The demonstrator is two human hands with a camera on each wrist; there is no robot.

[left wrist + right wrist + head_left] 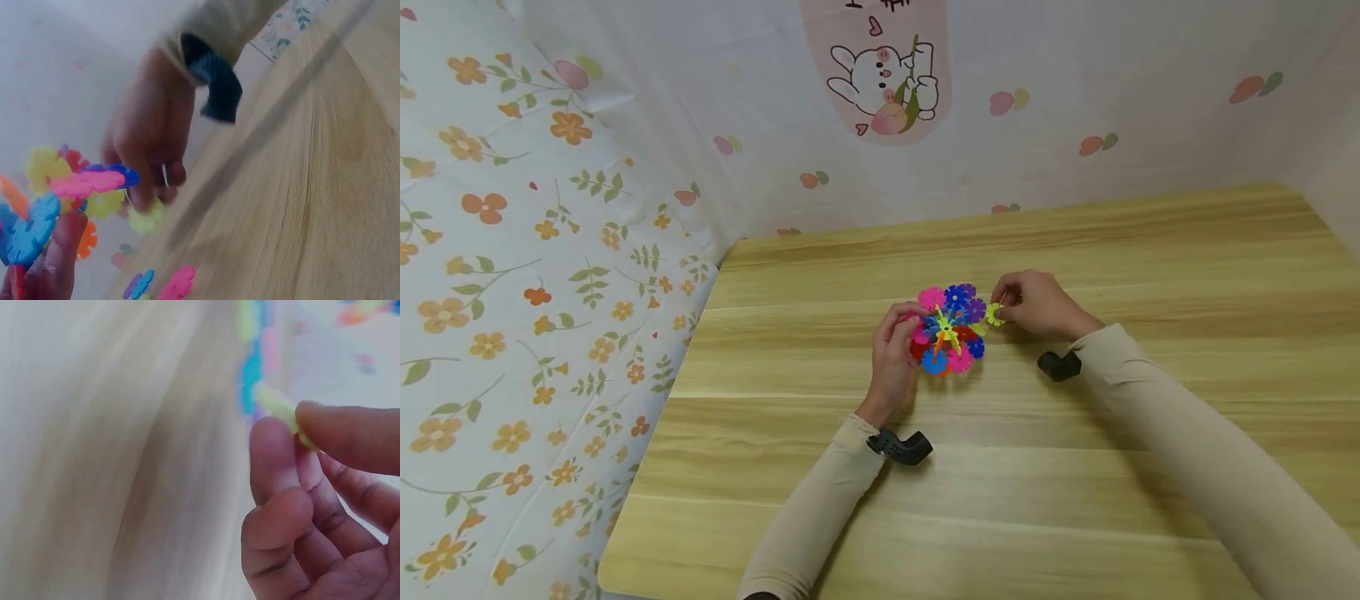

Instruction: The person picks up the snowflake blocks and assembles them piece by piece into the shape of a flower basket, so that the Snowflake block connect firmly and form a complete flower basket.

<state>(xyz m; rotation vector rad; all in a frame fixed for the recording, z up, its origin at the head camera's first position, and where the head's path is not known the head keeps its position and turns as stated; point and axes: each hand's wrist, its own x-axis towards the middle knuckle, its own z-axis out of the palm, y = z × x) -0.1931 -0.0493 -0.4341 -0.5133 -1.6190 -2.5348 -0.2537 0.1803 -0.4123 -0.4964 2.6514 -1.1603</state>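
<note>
In the head view, my left hand (892,354) holds the left side of a ball-like cluster of interlocked plastic flower discs (959,360), in pink, blue, purple, red, orange and yellow. My right hand (1037,302) is just to the cluster's right, pinching a single yellow flower disc (994,314) between thumb and fingertips. From the right wrist, the yellow disc (278,407) shows nearly edge-on between the thumb and a finger. The left wrist view has a light-blue disc (34,228) of the cluster close to the left fingers (62,250).
Both hands work over a wood-grain table (790,350). A patterned cloth (760,108) hangs behind its far edge, and a floral cloth (512,333) lies along the left side. Each wrist wears a black strapped mount, the left one (906,447) close above the tabletop.
</note>
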